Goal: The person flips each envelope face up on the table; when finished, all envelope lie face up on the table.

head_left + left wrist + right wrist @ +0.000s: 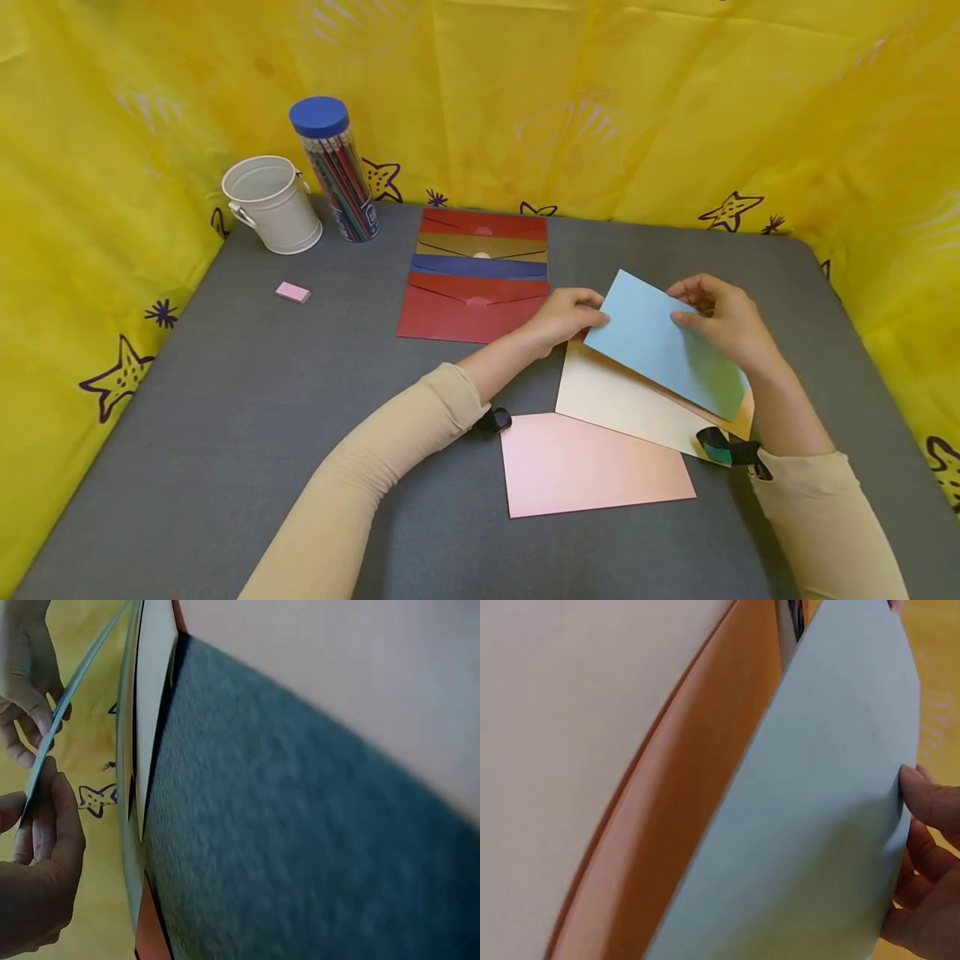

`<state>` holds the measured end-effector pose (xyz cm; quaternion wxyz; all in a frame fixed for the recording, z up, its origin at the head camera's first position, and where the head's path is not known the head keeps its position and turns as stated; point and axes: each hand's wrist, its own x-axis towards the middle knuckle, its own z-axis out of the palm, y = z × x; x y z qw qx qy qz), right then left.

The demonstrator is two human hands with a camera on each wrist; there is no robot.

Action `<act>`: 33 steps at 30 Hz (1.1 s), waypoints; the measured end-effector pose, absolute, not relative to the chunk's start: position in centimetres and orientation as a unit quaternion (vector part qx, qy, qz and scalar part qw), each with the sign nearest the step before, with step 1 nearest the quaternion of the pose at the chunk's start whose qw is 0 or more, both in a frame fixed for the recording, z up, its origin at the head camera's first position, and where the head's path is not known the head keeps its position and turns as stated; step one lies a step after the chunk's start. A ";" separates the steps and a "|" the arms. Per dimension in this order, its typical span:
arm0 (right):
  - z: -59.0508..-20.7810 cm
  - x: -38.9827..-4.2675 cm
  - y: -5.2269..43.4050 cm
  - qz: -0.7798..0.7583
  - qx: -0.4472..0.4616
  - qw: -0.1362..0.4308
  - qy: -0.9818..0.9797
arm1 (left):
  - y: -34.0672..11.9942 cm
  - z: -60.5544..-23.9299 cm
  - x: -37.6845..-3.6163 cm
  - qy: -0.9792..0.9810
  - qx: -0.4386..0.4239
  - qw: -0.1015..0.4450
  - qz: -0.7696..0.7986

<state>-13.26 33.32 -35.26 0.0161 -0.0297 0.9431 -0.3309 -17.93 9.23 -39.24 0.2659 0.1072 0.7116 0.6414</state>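
A plain light blue sheet (663,346) is contrasting with an orange sheet (742,422), a cream sheet (630,396) and a pink sheet (592,471). Four envelopes (474,268) are displaying red, gold, blue and red. The table (225,467) is showing dark grey; the yellow cloth (675,83) is bearing dark purple starfish and pale fish outlines. A white bucket (281,217), a blue lid (320,118) and a pink eraser (293,292) are showing plain colours, pencils (341,179) are mixing red and green, and the sleeves (375,458) are showing beige.

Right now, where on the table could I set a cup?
The grey table is bare between the eraser and left sleeve, and behind the blue sheet, right of the envelopes. It's crowded where the left hand and right hand hold that sheet over the cream sheet, near the pink sheet.
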 end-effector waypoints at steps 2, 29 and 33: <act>-35.0 -13.2 32.8 -0.327 -0.024 0.008 0.945 | 8.7 -39.1 -18.2 0.720 0.110 0.264 0.632; -35.1 -13.4 36.8 -0.568 0.123 0.022 0.813 | 3.3 -37.7 -21.6 0.731 0.030 0.187 0.656; -35.2 -13.5 36.8 -0.670 0.136 0.001 0.730 | 3.5 -37.7 -21.8 0.763 0.046 0.122 0.634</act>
